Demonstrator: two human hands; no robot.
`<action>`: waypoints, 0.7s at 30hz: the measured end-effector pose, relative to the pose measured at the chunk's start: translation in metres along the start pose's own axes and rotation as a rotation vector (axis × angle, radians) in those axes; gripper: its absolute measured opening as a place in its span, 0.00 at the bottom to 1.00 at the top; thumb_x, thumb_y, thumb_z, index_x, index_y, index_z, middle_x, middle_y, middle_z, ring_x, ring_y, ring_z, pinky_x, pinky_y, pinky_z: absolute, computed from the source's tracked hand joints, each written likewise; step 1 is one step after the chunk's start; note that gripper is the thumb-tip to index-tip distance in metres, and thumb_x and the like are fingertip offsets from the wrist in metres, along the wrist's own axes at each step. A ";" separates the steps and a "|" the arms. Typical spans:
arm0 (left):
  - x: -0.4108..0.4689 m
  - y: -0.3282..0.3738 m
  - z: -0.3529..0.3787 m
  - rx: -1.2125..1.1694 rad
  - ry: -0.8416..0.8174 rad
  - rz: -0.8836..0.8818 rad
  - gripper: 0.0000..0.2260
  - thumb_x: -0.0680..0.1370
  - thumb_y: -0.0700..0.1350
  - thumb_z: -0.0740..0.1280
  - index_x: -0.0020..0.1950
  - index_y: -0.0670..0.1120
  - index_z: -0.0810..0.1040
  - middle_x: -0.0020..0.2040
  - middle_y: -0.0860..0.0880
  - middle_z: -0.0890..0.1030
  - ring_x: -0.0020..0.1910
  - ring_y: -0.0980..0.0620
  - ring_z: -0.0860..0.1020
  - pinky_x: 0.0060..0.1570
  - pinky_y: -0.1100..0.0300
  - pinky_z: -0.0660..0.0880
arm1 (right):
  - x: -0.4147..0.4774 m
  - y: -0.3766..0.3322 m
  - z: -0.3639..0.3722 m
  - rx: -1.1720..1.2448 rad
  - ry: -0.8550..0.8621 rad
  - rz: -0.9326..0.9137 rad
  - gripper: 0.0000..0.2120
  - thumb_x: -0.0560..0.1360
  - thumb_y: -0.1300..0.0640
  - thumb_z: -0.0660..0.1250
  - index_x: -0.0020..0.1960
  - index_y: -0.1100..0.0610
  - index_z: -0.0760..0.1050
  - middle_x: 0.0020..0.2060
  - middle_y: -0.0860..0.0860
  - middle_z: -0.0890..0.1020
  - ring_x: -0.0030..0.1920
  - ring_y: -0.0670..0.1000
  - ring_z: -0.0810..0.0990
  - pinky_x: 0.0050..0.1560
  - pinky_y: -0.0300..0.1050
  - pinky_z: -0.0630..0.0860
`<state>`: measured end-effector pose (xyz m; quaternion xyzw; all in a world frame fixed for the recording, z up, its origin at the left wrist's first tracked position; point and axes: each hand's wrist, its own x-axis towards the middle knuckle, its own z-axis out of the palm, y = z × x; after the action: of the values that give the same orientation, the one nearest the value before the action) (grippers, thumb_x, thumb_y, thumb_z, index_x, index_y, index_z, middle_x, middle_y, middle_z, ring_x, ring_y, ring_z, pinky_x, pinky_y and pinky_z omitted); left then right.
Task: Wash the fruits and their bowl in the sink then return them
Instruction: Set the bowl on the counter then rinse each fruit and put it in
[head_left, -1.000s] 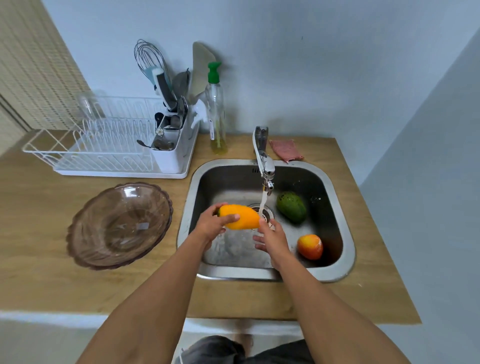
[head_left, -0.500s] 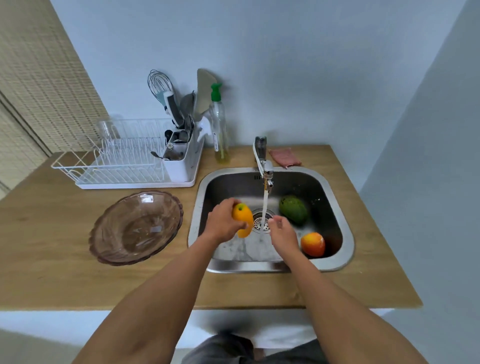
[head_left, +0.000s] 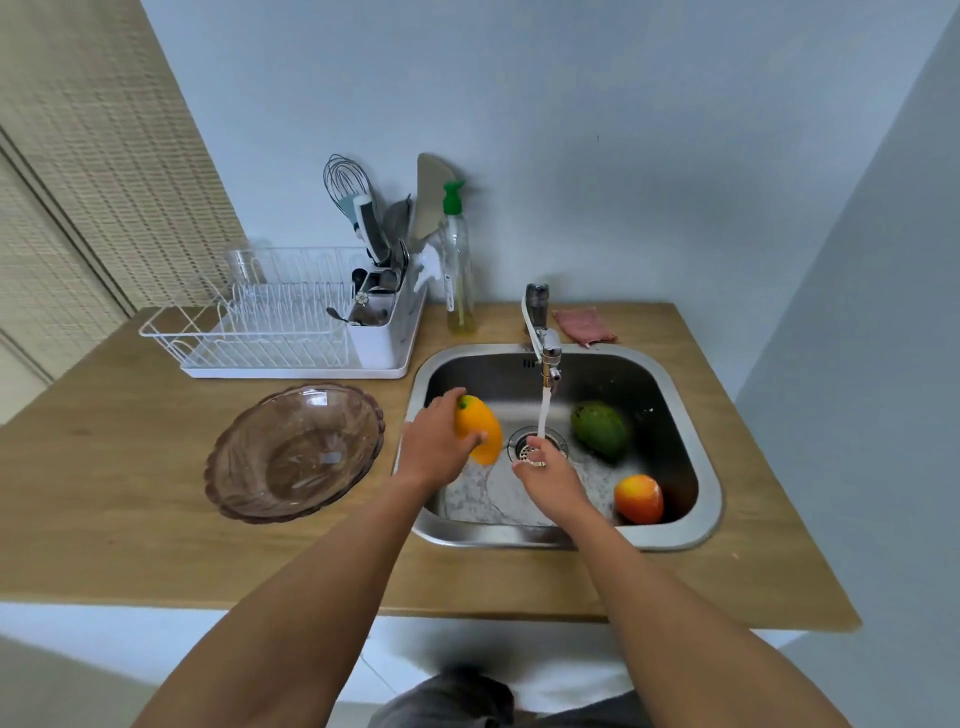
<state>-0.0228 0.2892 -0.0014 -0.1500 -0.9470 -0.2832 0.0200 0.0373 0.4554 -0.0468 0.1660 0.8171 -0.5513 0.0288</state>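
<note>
My left hand (head_left: 435, 447) grips a yellow mango (head_left: 480, 431) over the left part of the steel sink (head_left: 696, 530), away from the water stream. My right hand (head_left: 548, 473) holds nothing and sits under the running water from the tap (head_left: 543, 332), fingers loosely bent above the drain. A green avocado-like fruit (head_left: 600, 428) and a red-orange fruit (head_left: 639, 498) lie in the sink basin to the right. The brown glass bowl (head_left: 296, 452) stands empty on the wooden counter to the left of the sink.
A white dish rack (head_left: 270, 332) with a utensil holder (head_left: 382, 312) stands behind the bowl. A soap bottle (head_left: 460, 270) with a green cap and a pink cloth (head_left: 584, 325) sit by the back wall. The counter's front edge runs close to me.
My left hand has carried the yellow mango left, out of the stream, and turned it upright. My right hand let go of it and stays under the water. The camera has tilted up.
</note>
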 end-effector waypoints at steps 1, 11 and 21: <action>0.001 -0.001 -0.002 -0.087 0.023 -0.042 0.32 0.73 0.53 0.72 0.74 0.52 0.64 0.69 0.47 0.74 0.65 0.44 0.74 0.63 0.47 0.71 | 0.001 -0.001 0.000 0.003 -0.001 0.002 0.23 0.77 0.54 0.65 0.72 0.52 0.67 0.66 0.53 0.75 0.64 0.53 0.74 0.56 0.41 0.67; 0.011 -0.022 -0.044 -0.779 0.028 -0.362 0.23 0.71 0.47 0.76 0.63 0.48 0.71 0.64 0.41 0.73 0.57 0.43 0.77 0.44 0.56 0.81 | 0.015 -0.044 0.010 0.256 -0.077 0.031 0.20 0.81 0.52 0.60 0.71 0.56 0.66 0.59 0.56 0.78 0.50 0.52 0.80 0.50 0.51 0.77; -0.010 -0.049 -0.084 -0.872 0.071 -0.389 0.20 0.78 0.47 0.68 0.69 0.47 0.71 0.59 0.43 0.78 0.45 0.51 0.82 0.37 0.63 0.79 | 0.027 -0.091 0.042 0.288 -0.069 -0.059 0.16 0.81 0.59 0.60 0.68 0.57 0.70 0.44 0.52 0.79 0.36 0.47 0.78 0.36 0.41 0.75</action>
<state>-0.0314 0.2014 0.0418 0.0455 -0.7491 -0.6576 -0.0657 -0.0214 0.3927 0.0120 0.1251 0.7327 -0.6687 0.0164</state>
